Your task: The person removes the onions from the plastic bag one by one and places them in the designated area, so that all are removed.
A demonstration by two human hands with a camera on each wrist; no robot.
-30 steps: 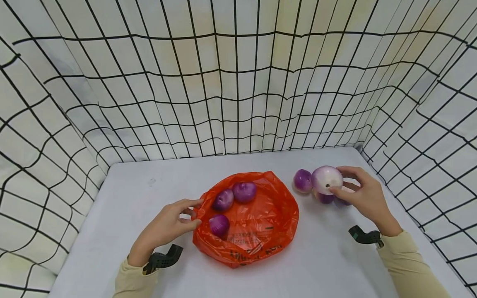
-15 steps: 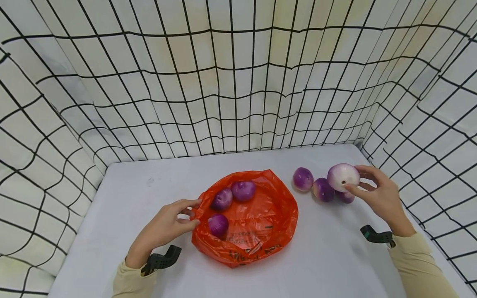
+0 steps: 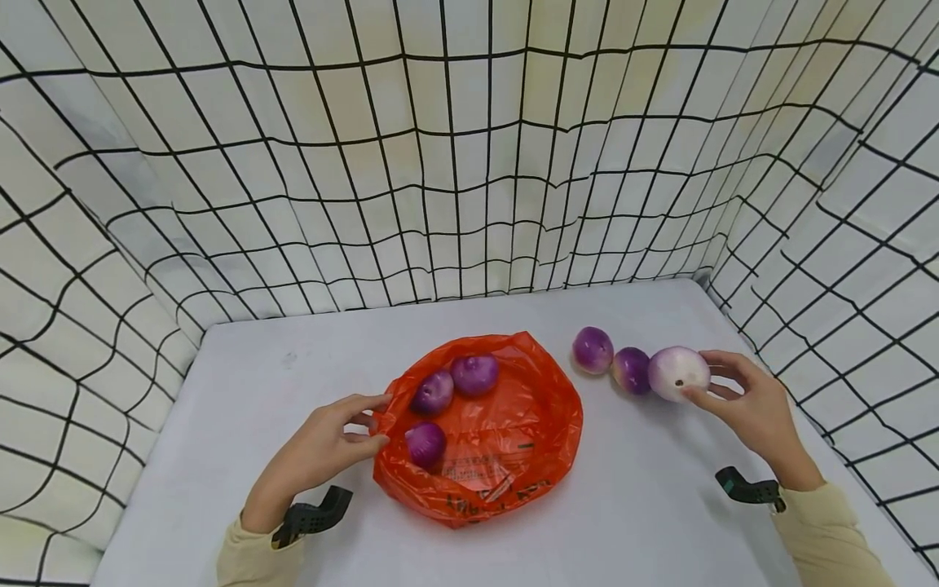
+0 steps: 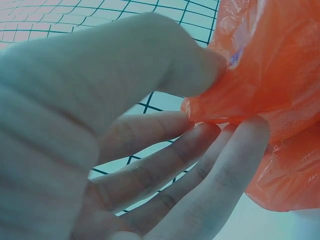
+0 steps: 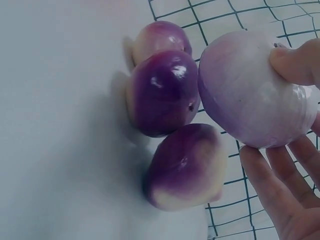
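Head view: pale onion (image 3: pixel 678 373) gripped in right-hand fingers (image 3: pixel 706 397), left-hand fingers (image 3: pixel 364 444) pinching bag (image 3: pixel 506 440).

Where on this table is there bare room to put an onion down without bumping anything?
Bare table lies between the orange bag and the back netting, and along the near edge between bag and right hand. It is crowded at the right, where that hand holds a pale onion beside two purple onions. The left hand pinches the bag rim.

Bare worktop (image 3: pixel 645 489) lies open between the orange bag (image 3: pixel 506 440) and the loose onions (image 3: pixel 631 369) (three touching); gridded curtains (image 3: pixel 844 269) close the right.
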